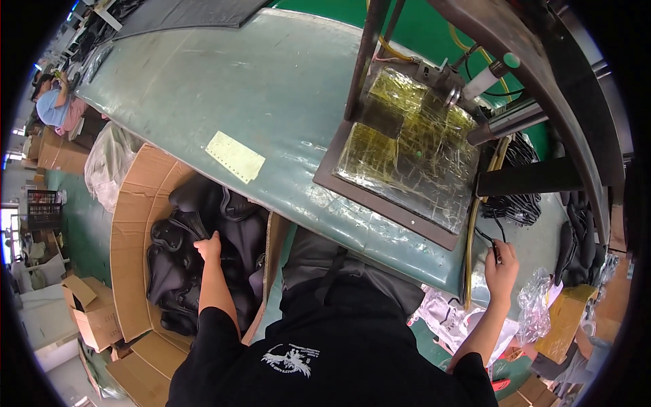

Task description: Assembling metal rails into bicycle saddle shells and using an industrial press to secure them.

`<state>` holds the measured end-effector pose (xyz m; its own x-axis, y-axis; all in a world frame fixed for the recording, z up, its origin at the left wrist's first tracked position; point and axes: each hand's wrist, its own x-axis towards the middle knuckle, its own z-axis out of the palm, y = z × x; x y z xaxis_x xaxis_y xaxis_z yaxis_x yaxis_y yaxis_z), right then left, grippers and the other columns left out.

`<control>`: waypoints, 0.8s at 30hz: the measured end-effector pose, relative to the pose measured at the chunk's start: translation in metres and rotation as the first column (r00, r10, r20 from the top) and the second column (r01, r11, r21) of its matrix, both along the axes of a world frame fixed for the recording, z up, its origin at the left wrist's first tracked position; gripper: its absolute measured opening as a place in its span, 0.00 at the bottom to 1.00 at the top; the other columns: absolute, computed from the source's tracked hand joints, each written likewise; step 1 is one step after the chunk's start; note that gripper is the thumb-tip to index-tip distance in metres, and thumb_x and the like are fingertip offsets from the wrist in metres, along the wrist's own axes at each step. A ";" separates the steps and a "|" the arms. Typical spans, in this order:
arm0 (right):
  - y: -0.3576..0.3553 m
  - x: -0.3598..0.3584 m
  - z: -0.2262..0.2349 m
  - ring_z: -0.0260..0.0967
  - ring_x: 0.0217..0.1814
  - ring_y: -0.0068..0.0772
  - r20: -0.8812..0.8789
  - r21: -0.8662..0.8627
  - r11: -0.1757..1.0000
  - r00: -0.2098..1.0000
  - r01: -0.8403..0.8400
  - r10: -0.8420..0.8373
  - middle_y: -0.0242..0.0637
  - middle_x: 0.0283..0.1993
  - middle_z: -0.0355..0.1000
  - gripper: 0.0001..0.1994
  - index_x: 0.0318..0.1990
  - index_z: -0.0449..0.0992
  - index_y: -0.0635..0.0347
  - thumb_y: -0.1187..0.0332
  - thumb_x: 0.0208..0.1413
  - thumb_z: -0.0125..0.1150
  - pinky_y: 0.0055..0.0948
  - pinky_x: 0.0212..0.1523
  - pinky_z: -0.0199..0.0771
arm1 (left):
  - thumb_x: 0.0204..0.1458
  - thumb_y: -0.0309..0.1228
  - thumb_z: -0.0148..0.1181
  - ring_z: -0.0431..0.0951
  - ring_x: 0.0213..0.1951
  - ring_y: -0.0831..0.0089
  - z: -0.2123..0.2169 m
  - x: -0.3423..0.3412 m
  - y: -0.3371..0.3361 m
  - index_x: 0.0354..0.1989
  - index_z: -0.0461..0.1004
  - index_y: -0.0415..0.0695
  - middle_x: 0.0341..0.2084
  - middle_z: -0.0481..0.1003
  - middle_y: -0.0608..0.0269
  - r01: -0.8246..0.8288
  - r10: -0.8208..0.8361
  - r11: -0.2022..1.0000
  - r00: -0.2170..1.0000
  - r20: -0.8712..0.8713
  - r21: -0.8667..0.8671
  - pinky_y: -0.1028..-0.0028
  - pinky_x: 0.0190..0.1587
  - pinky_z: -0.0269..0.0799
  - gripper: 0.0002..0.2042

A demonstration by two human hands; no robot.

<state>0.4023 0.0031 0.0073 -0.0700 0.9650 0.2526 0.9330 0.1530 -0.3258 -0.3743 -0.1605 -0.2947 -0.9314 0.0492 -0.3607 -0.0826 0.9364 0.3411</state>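
Note:
My left hand (209,248) reaches into a cardboard box at my left, its fingers closed on the edge of a black moulded piece (188,222). Around it in the box lie several similar smooth black pieces (237,234), curved and padded-looking. Past the table's right end, my right hand (500,266) pinches a thin black cord-like strip (497,252). Just beyond that hand rests a bundle of thin black strips (519,197). The far ends of the strip in my fingers are hard to trace.
A press-like machine stands on the green table (183,81), its flat plate (413,159) covered in shiny yellowish tape. Nearby lies a pale paper card (235,157). The cardboard box's wall (129,237) rises beside the table edge. A co-worker (57,105) sits at far left.

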 end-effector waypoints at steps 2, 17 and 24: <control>-0.001 -0.009 0.005 0.76 0.42 0.46 -0.120 -0.140 0.990 0.993 0.005 -0.022 0.46 0.43 0.74 0.11 0.48 0.81 0.66 0.79 0.56 0.67 0.39 0.44 0.77 | 0.52 0.50 0.77 0.84 0.53 0.43 -0.015 -0.021 -0.016 0.67 0.60 0.31 0.54 0.79 0.36 -0.045 0.048 0.998 0.990 -0.129 0.032 0.50 0.58 0.81 0.45; -0.011 0.009 -0.005 0.71 0.39 0.36 -0.141 -0.106 0.975 0.967 0.197 -0.211 0.40 0.41 0.71 0.28 0.62 0.76 0.66 0.77 0.50 0.71 0.34 0.43 0.76 | 0.71 0.38 0.60 0.80 0.35 0.68 0.180 0.083 0.056 0.49 0.76 0.41 0.36 0.80 0.54 -0.729 -0.402 0.018 0.622 0.672 0.685 0.72 0.36 0.77 0.12; -0.016 -0.005 0.026 0.62 0.36 0.18 -0.582 -0.037 0.980 0.793 0.196 -0.181 0.26 0.37 0.67 0.23 0.56 0.77 0.67 0.83 0.50 0.69 0.20 0.39 0.69 | 0.66 0.33 0.67 0.86 0.43 0.57 0.290 0.265 0.112 0.60 0.74 0.45 0.43 0.83 0.56 -0.533 -0.762 0.343 0.324 0.561 0.773 0.61 0.44 0.83 0.17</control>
